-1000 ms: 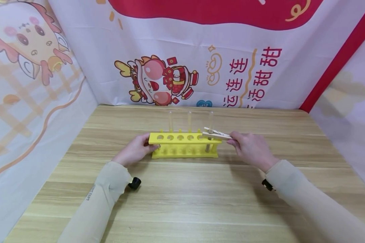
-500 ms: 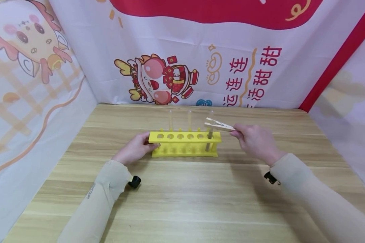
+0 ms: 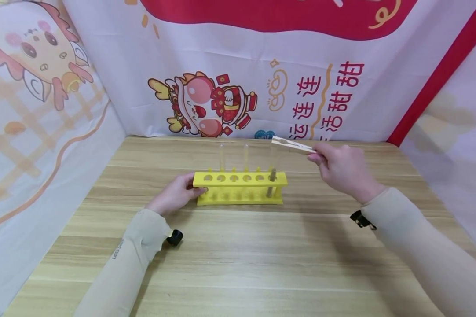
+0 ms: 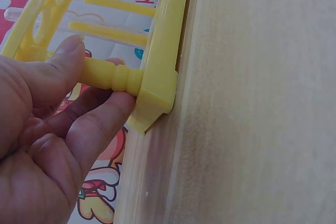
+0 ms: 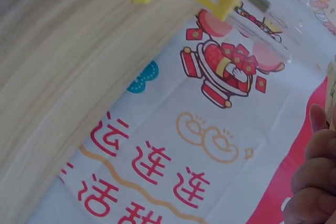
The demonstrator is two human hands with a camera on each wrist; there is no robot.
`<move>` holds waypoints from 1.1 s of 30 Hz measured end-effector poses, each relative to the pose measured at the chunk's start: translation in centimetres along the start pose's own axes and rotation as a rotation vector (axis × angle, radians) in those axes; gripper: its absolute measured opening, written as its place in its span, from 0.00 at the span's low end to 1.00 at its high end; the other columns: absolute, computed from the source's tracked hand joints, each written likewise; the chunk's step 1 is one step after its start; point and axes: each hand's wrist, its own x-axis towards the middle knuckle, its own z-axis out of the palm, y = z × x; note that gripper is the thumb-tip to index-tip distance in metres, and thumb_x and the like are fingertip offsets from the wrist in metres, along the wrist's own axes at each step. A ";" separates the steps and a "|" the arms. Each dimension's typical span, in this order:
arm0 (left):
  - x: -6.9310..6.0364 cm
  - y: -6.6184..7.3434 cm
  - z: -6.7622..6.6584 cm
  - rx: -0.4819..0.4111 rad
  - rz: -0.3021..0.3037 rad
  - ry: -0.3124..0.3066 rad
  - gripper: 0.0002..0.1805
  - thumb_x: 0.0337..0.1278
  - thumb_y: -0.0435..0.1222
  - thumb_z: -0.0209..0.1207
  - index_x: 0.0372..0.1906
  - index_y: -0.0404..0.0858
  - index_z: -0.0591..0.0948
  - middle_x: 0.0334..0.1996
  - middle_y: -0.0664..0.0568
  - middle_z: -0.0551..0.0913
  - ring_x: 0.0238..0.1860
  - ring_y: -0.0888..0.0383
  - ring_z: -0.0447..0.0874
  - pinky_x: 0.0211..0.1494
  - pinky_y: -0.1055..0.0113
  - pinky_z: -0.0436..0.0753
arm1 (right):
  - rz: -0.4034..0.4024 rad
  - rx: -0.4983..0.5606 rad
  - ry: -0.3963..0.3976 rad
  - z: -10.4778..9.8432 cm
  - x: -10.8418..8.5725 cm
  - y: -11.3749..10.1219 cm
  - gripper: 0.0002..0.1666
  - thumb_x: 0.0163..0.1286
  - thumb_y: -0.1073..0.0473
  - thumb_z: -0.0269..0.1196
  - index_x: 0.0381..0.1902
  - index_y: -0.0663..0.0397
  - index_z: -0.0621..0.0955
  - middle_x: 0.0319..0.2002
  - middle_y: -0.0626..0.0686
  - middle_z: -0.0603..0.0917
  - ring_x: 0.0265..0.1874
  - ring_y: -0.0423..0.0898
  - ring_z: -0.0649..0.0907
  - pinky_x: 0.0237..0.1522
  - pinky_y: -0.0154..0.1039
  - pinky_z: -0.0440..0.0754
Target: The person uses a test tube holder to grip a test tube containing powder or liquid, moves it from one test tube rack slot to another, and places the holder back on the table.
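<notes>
A yellow test tube rack (image 3: 239,201) stands on the table. My left hand (image 3: 174,194) holds its left end; in the left wrist view thumb and fingers pinch the yellow end post (image 4: 100,73). My right hand (image 3: 346,172) grips a wooden test tube clamp (image 3: 299,146) by its handle end, raised above the rack's right side. A glass test tube (image 3: 272,175) with dark grey contents stands in the rack's rightmost hole. The clamp's tips are at the height of the tube's mouth; whether they touch the glass I cannot tell.
Two clear test tubes sit upside down on the rack's rear pegs, a left one (image 3: 222,157) and a right one (image 3: 246,157). Wood-grain table (image 3: 238,259) lies under everything. A printed cloth (image 3: 135,88) hangs right behind the table's far edge.
My right hand has lifted the clamp up along the test tube, from just above the rack to the tube's top. The tube stays in its hole. My left hand keeps its hold on the rack.
</notes>
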 end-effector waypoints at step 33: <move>-0.1 0.2 0.0 0.019 0.000 0.004 0.18 0.68 0.38 0.61 0.60 0.44 0.77 0.52 0.52 0.81 0.51 0.54 0.77 0.59 0.54 0.75 | 0.248 -0.022 -0.094 -2.2 -1.9 3.6 0.14 0.73 0.53 0.62 0.48 0.56 0.79 0.16 0.49 0.68 0.12 0.45 0.65 0.17 0.41 0.61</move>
